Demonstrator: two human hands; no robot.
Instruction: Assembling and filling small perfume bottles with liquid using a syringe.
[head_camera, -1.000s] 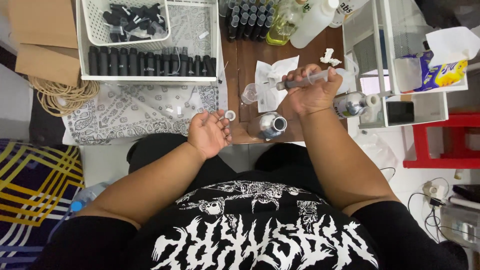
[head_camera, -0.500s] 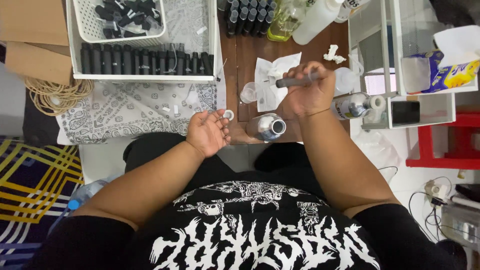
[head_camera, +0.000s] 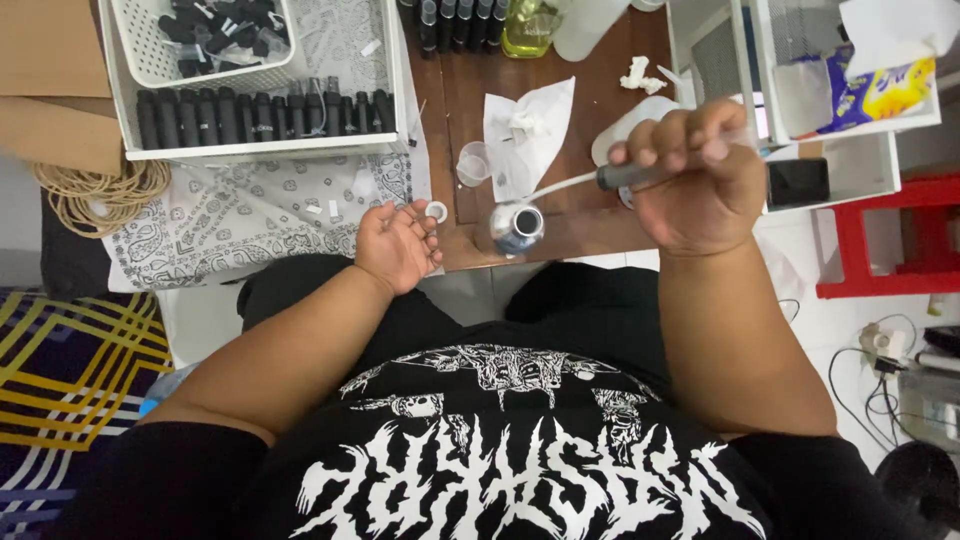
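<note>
The right hand (head_camera: 690, 185) is closed in a fist round a dark-handled tool (head_camera: 640, 175), raised above the counter's (head_camera: 580, 235) near edge; a thin white tube (head_camera: 560, 185) runs from the tool's tip down towards the mouth of a small silvery bottle (head_camera: 517, 227), which stands upright at that edge with its opening up, so the hand seems held high to keep the tube angled into the neck; whether the tip is inside the opening or just above it I cannot tell. The left hand (head_camera: 398, 245) lies palm-up and loosely open, gripping nothing, its fingertips just beside a small white ring (head_camera: 437, 211) at the edge of a patterned cloth (head_camera: 240, 220), apparently kept near for easy reach.

Beyond the bottle lie a crumpled white tissue (head_camera: 525, 130) and a small clear cup (head_camera: 473, 163), close enough to catch drips; further back stand a yellow-green bottle (head_camera: 528, 25) and a row of dark vials (head_camera: 455, 22). To the left a white tray (head_camera: 260, 150) holds dark tubes (head_camera: 265, 115) lined side by side, with a white basket (head_camera: 165, 65) of dark caps above them, sorted by kind; a coil of rope (head_camera: 95, 195) lies beside the cloth. To the right stand a white shelf unit (head_camera: 850, 130) and a red stool (head_camera: 890, 235).
</note>
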